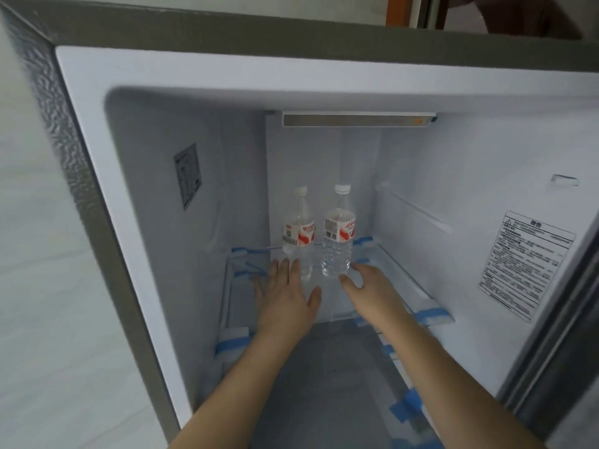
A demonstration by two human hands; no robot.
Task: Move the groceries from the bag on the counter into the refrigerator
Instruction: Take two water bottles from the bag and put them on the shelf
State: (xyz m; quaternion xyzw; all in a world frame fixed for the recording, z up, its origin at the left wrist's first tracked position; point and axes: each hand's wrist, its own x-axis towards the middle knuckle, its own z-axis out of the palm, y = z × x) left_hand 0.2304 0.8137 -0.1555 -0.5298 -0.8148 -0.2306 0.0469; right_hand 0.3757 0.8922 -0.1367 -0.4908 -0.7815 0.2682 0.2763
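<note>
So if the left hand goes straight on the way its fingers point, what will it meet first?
Most likely the left bottle: the left hand lies open on the shelf, fingertips at the bottle's base. Whether they already touch is unclear.

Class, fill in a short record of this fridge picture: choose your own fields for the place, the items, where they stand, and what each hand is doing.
place: open refrigerator, seen from the head camera
items: two water bottles, white caps, red and white labels
left bottle: upright on the glass shelf
right bottle: upright beside it, slightly nearer
left hand: fingers straight, just in front of the left bottle, gripping nothing
right hand: fingers relaxed, at the base of the right bottle, not gripping it
shelf edges: blue tape with white padding
</note>
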